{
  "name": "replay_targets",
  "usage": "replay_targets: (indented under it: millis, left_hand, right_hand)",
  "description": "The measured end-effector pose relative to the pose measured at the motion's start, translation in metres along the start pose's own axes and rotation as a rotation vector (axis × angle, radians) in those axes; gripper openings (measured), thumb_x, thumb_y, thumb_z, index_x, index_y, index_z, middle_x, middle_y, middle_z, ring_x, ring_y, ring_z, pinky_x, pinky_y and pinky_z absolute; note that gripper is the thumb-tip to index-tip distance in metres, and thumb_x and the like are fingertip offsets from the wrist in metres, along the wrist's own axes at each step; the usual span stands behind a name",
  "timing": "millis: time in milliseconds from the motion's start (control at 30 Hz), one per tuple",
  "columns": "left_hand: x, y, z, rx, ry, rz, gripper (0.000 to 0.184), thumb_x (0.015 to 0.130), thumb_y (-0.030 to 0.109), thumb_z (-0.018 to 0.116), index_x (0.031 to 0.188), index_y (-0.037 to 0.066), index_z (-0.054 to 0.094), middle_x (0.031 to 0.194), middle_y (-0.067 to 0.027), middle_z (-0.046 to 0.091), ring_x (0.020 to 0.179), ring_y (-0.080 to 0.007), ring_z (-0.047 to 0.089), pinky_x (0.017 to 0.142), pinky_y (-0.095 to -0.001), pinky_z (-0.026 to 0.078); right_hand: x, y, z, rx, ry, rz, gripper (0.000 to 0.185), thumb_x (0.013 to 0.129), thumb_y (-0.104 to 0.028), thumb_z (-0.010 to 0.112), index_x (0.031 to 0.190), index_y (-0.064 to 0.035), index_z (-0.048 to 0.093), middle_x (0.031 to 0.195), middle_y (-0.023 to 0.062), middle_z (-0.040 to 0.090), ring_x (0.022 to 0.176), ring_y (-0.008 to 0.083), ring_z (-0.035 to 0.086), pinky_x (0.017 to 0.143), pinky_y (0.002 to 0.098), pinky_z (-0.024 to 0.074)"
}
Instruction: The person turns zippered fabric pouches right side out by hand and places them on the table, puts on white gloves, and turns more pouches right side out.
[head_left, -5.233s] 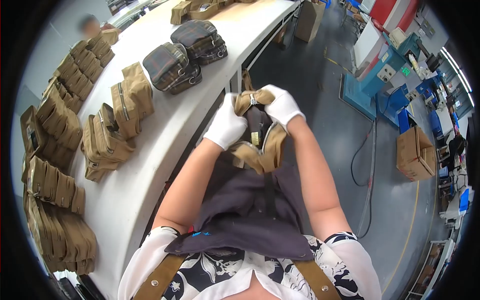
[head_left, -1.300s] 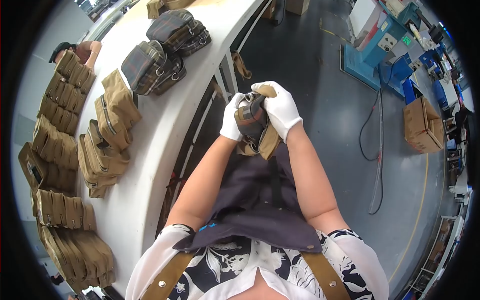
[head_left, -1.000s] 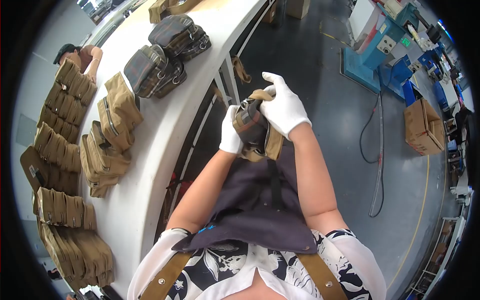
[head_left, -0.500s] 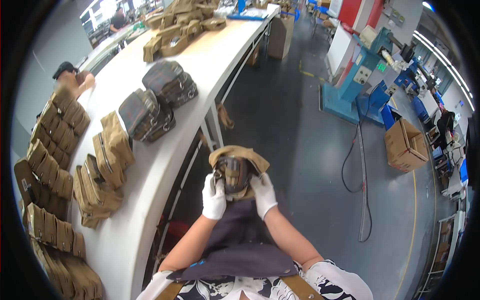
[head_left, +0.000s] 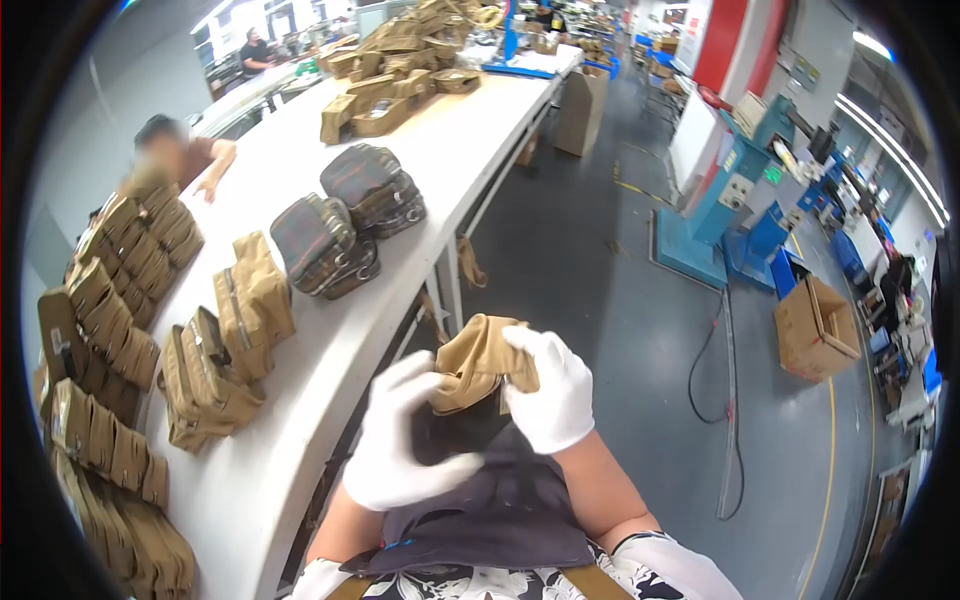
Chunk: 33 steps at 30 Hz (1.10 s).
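A tan fabric bag (head_left: 472, 362) is held up in front of my apron, its cloth folded and bunched. My right hand (head_left: 552, 398), in a white glove, pinches the bag's right side between thumb and fingers. On the other side my gloved left hand (head_left: 400, 440) is spread, thumb well apart from the fingers. Its fingertips are close to the bag's left edge; whether they touch is unclear. Dark plaid lining, visible earlier, is hidden now.
On the white table (head_left: 330, 345) to my left stand two dark plaid bags (head_left: 325, 245), tan bags (head_left: 255, 305) and stacked tan pouches (head_left: 110, 330). A tan heap (head_left: 410, 50) lies farther back. Another person (head_left: 175, 155) is across the table. A blue machine (head_left: 705, 225) and cardboard box (head_left: 818, 330) stand right.
The bag has turned so its tan outside faces me instead of the plaid interior. My left hand has let go and opened; my right hand has risen with the bag. The view has shifted slightly.
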<state>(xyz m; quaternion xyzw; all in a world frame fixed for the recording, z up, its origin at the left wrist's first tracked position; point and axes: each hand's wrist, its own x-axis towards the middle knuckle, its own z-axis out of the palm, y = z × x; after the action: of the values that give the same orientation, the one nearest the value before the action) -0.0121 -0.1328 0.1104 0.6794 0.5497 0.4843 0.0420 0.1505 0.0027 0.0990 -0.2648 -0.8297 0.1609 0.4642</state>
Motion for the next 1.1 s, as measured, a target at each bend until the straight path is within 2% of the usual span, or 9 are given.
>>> replay_targets:
  millis: [133,233,367,500,667,767,933,1033,1100]
  left_hand:
    - [-0.026,-0.015,0.035,0.224,0.275,0.032,0.059,0.070,-0.007,0.071,0.124,-0.004,0.047,0.122,-0.0249,0.054,0.113,-0.0391,0.054,0.094,-0.0433,0.047]
    - [-0.037,-0.027,0.042,0.165,0.523,0.076,0.054,0.070,-0.008,0.068,0.121,-0.004,0.050,0.120,-0.0259,0.056,0.107,-0.0410,0.058,0.091,-0.0425,0.049]
    - [-0.052,-0.031,0.055,0.173,0.359,0.095,0.040,0.076,-0.017,0.057,0.112,-0.002,0.052,0.106,-0.0229,0.063,0.090,-0.0361,0.065,0.080,-0.0380,0.054]
    - [-0.095,-0.046,0.066,0.147,0.291,-0.089,0.039,0.070,-0.012,0.065,0.107,-0.002,0.058,0.095,-0.0193,0.065,0.082,-0.0334,0.067,0.069,-0.0371,0.055]
    - [-0.114,-0.035,0.060,-0.218,0.054,-0.408,0.022,0.085,-0.002,0.062,0.107,-0.001,0.057,0.098,-0.0171,0.065,0.083,-0.0306,0.065,0.079,-0.0375,0.053]
    - [-0.105,-0.037,0.033,-0.347,-0.268,-0.430,0.017,0.095,0.011,0.061,0.105,-0.001,0.057,0.109,-0.0148,0.062,0.101,-0.0215,0.061,0.091,-0.0348,0.048]
    - [-0.101,-0.039,0.022,-0.904,-0.555,-0.788,0.024,0.093,0.025,0.066,0.103,0.004,0.059,0.079,0.0027,0.057,0.071,-0.0056,0.049,0.063,-0.0231,0.042]
    - [-0.112,-0.050,0.037,-1.325,-0.605,-0.943,0.027,0.088,0.029,0.072,0.097,0.007,0.060,0.081,0.0036,0.057,0.070,-0.0031,0.047,0.059,-0.0209,0.038]
    - [-0.113,-0.048,0.053,-1.432,-0.473,-1.156,0.043,0.079,0.038,0.079,0.094,0.005,0.057,0.083,-0.0006,0.058,0.069,-0.0064,0.052,0.058,-0.0214,0.040]
  right_hand:
    - [-0.015,-0.026,0.004,0.081,-0.063,-0.152,0.067,0.064,-0.003,0.077,0.126,-0.0081,0.054,0.095,0.0112,0.059,0.083,0.0314,0.060,0.074,0.0428,0.0470]
    - [-0.035,-0.020,0.011,0.301,-0.002,-0.181,0.071,0.064,0.000,0.079,0.128,-0.0048,0.051,0.104,0.0152,0.059,0.093,0.0359,0.061,0.078,0.0441,0.0481]
    - [-0.064,-0.016,0.018,0.237,-0.071,-0.016,0.066,0.062,-0.001,0.081,0.123,-0.0012,0.054,0.099,0.0163,0.062,0.089,0.0370,0.064,0.079,0.0414,0.0530]
    - [-0.093,-0.004,0.040,0.350,-0.054,-0.005,0.062,0.062,-0.003,0.082,0.118,-0.0029,0.057,0.088,0.0141,0.066,0.075,0.0334,0.067,0.069,0.0379,0.0548]
    - [-0.115,0.024,0.032,0.414,-0.344,0.013,0.055,0.065,-0.001,0.081,0.116,-0.0045,0.060,0.091,0.0139,0.068,0.075,0.0277,0.069,0.068,0.0329,0.0543]
    - [-0.118,0.027,0.028,0.603,-0.424,0.093,0.048,0.067,0.002,0.078,0.112,-0.0064,0.065,0.092,0.0131,0.068,0.079,0.0260,0.070,0.073,0.0317,0.0558]
    - [-0.108,0.037,0.015,1.012,-0.870,0.375,0.039,0.067,0.002,0.079,0.104,-0.0011,0.069,0.092,0.0089,0.072,0.085,0.0145,0.069,0.077,0.0282,0.0551]
    - [-0.106,0.043,0.017,1.054,-1.023,0.511,0.030,0.073,0.004,0.073,0.102,0.0001,0.069,0.092,0.0055,0.071,0.086,0.0108,0.065,0.080,0.0270,0.0521]
    - [-0.124,0.068,0.035,1.375,-1.040,0.662,0.023,0.078,-0.002,0.073,0.101,0.0003,0.070,0.091,0.0051,0.071,0.085,0.0107,0.064,0.079,0.0255,0.0502]
